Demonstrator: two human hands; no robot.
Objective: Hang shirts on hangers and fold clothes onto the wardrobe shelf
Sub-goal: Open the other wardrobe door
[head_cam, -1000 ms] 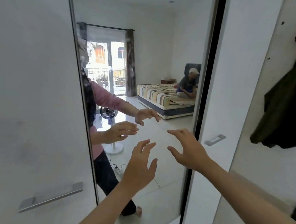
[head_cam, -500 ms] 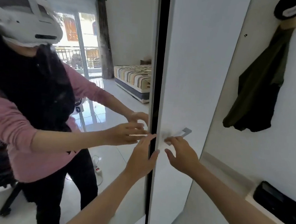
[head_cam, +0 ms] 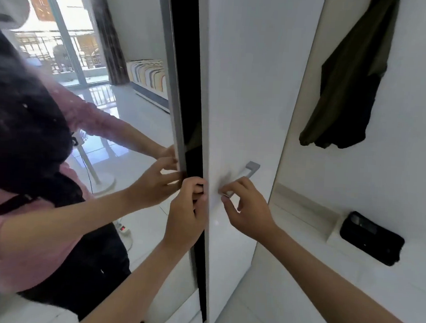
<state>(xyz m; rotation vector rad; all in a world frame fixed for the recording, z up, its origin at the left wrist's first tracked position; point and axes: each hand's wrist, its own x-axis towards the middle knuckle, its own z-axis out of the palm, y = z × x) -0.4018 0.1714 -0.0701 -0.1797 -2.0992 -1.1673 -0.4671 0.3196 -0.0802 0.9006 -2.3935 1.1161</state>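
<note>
I face a white wardrobe door (head_cam: 242, 87) with a grey metal handle (head_cam: 246, 175). My left hand (head_cam: 187, 212) curls its fingers round the door's left edge, beside a dark gap. My right hand (head_cam: 247, 209) pinches the lower end of the handle with thumb and fingers. To the left stands a mirrored door (head_cam: 95, 128) that reflects me and both my hands. A dark olive garment (head_cam: 349, 77) hangs on the white wall at the upper right.
A black pouch (head_cam: 370, 238) lies on a white ledge (head_cam: 304, 208) at the right. The mirror reflects a striped bed, a fan stand, a power strip on the floor and a balcony door with curtains.
The view has swung right and closer to the white door. My left hand moved from the mirror onto the door's edge and curled round it. My right hand closed onto the handle.
</note>
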